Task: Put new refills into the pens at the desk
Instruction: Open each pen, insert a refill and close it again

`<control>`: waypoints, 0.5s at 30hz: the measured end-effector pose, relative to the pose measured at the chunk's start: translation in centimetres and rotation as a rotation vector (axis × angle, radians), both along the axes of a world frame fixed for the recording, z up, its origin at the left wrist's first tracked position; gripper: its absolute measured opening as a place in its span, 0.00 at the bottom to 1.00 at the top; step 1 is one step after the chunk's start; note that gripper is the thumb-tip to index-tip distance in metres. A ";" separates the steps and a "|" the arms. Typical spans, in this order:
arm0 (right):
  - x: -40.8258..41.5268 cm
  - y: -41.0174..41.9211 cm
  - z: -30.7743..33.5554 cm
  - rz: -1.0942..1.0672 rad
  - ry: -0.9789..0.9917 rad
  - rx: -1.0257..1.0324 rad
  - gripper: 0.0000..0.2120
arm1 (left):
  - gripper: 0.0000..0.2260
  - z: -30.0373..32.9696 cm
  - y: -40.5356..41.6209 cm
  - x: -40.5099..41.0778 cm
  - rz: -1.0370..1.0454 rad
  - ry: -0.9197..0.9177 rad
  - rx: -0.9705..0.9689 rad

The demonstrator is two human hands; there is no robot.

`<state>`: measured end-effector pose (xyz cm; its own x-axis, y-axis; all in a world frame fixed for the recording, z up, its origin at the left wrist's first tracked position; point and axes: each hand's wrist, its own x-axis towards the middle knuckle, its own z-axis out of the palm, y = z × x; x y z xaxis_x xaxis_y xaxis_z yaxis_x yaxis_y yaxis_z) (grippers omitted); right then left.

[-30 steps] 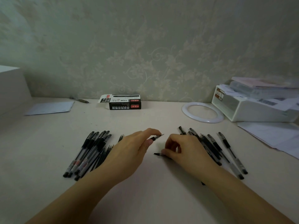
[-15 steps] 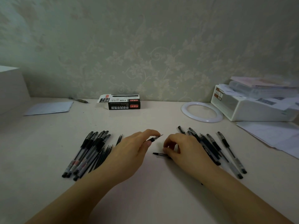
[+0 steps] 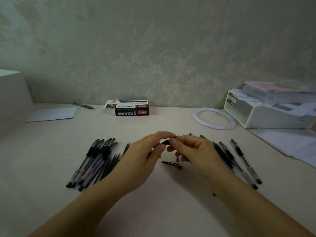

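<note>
I am looking down at the desk [image 3: 51, 151], where a bundle of pens [image 3: 93, 161] is lying fanned out to the left of my hands, with thin dark refills [image 3: 112, 162] lying against its right edge. Another row of pens [image 3: 239, 161] is spreading out to the right, and my right forearm is covering part of it, so I cannot count them. My left hand [image 3: 142, 158] is pinching a short black pen piece [image 3: 166, 142] between thumb and forefinger, its metal tip pointing up and right. My right hand [image 3: 193, 151] is meeting it there, thumb and forefinger closing on the tip end, while the other fingers are curling underneath. Just below the hands a small black pen part [image 3: 172, 165] is lying loose on the desk, touching neither hand. At the back, by the wall, a black refill box [image 3: 130, 108] is sitting with its left flap open; I cannot see what is in it. A white ring [image 3: 214, 118] is lying flat to the right, just beside a white storage box [image 3: 266, 115] that is carrying papers and a clear case on top. Loose sheets [image 3: 287, 144] are lying in front of that box, and a paper [image 3: 53, 113] with a single pen [image 3: 83, 105] behind it is lying far left.
</note>
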<state>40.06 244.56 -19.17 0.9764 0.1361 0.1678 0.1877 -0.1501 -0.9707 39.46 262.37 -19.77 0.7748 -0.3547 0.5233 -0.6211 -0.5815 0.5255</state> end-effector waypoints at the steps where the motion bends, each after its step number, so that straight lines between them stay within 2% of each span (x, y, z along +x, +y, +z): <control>1: 0.0 0.0 0.0 -0.004 0.013 0.020 0.06 | 0.14 0.0 0.0 0.0 -0.003 0.001 -0.001; 8: 0.1 -0.2 0.1 -0.030 0.086 0.119 0.06 | 0.15 -0.2 0.0 0.0 0.016 0.029 0.024; 12: 1.0 -0.9 0.3 -0.099 0.130 0.286 0.08 | 0.15 -0.3 0.2 0.2 0.073 0.033 0.056; 15: 1.7 -1.8 0.8 -0.200 0.082 0.370 0.09 | 0.15 -0.4 0.6 0.5 0.139 0.028 0.077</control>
<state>41.76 242.73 -18.36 0.9896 -0.1123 0.0899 0.1098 0.1858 -0.9764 39.91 262.94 -20.14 0.8329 -0.2817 0.4764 -0.5180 -0.6999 0.4917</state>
